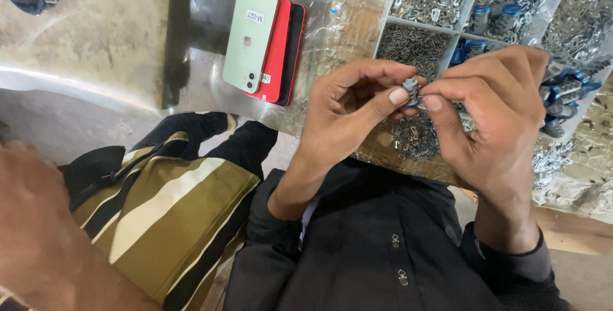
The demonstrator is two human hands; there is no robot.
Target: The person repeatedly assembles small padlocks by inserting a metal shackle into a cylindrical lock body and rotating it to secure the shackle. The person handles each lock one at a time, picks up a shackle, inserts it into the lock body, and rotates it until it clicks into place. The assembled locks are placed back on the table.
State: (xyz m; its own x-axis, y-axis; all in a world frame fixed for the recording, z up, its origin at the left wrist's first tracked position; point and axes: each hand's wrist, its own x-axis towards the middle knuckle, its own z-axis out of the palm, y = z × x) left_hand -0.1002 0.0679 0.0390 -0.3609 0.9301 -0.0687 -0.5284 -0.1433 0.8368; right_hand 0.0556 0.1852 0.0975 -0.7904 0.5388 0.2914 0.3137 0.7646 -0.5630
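Both hands meet in front of the chest, above the near edge of the tabletop [115, 23], and pinch one small grey metal part [410, 89] between them. The left hand [348, 116] has its fingers [398, 96] curled in, thumb tip pressed to the part's left side; the right hand [495, 116] closes its thumb and forefinger on the part's right side, the other fingers loosely bent behind. The part is mostly hidden by the fingertips; what shows seems to stand roughly upright, its long axis running top to bottom in the view, but which end points where cannot be told. Just beyond the hands lies a divided parts tray [461, 11], its compartments heaped with small metal pieces, and blue-and-silver pieces [565, 91] lie by the right hand's knuckles. A small heap of loose metal bits [415, 135] sits under the hands on crinkled clear plastic sheet [345, 23]. To the left, well apart from the hands, a stack of phones [265, 43] lies flat: pale green on top, red and black beneath. Between phones and tray the plastic-covered surface is open. At lower left another person's arm [45, 234] and striped garment [166, 215] crowd the near side.
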